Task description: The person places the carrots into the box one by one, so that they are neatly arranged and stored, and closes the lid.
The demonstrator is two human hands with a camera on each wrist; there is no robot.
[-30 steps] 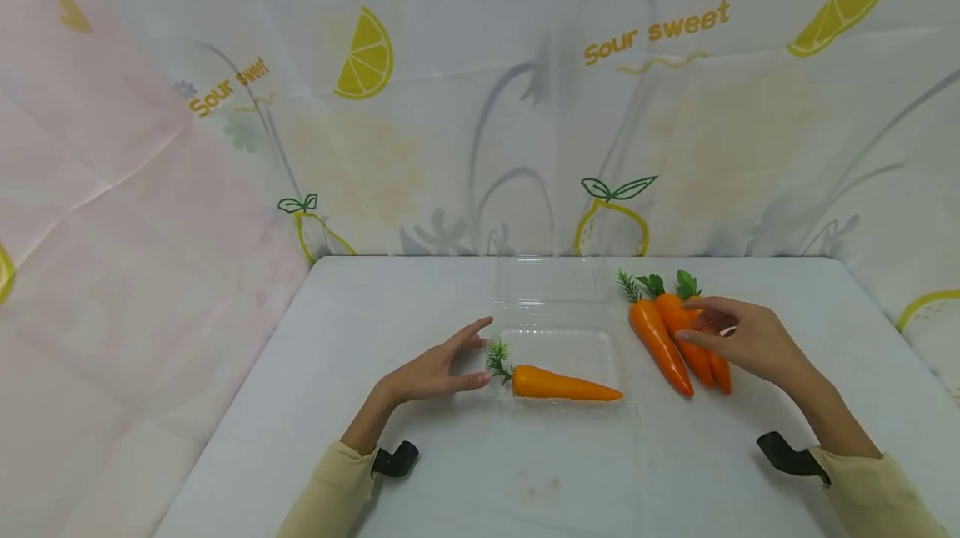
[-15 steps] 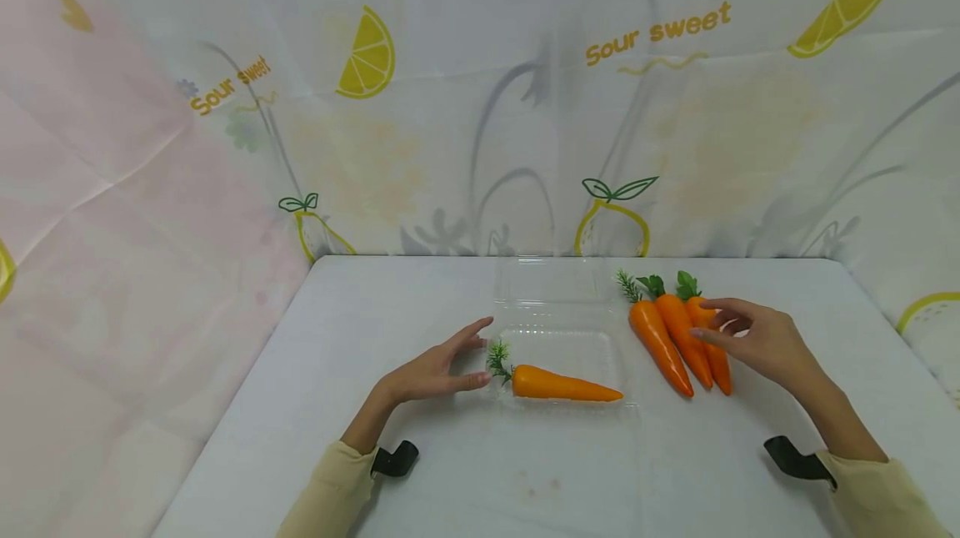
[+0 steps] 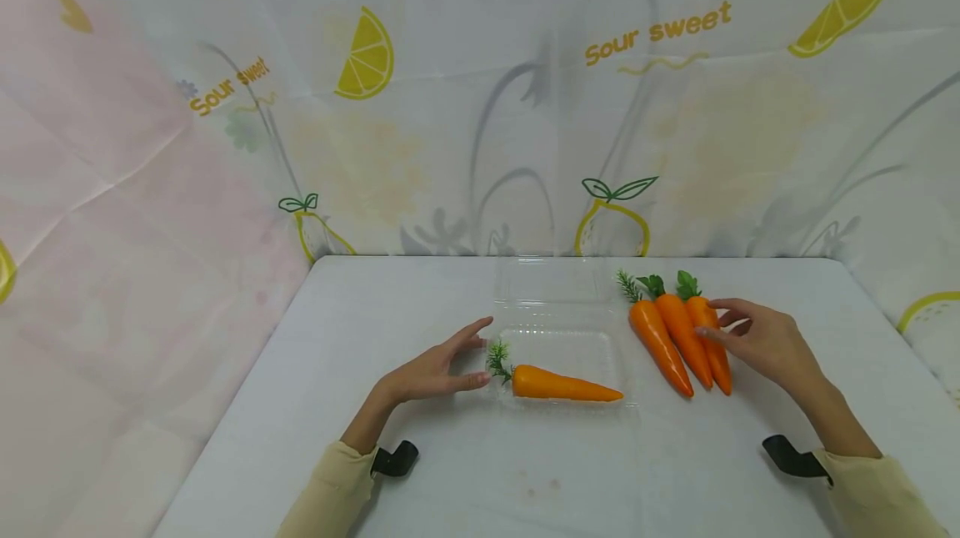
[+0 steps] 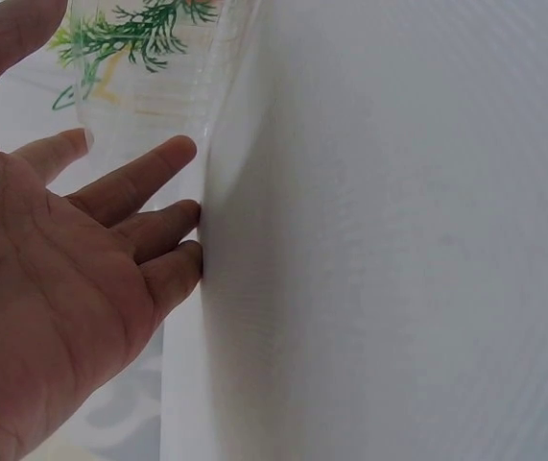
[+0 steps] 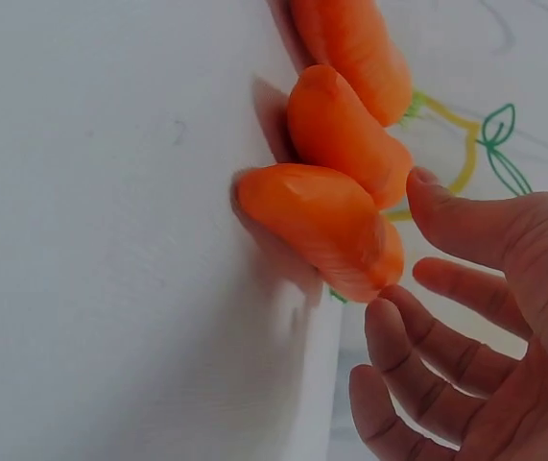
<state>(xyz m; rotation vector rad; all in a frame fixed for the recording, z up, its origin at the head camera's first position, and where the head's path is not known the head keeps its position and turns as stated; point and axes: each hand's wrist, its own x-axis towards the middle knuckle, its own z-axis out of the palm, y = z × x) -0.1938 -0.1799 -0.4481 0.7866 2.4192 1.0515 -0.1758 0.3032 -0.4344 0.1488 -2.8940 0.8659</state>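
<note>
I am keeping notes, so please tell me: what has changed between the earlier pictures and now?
The right grip has moved slightly right, showing more of the middle carrot and the rightmost carrot. No taking hold or letting go is clearly visible. Unchanged: the left grip beside the clear container, the carrot inside it, and the places of the three carrots at right.
</note>
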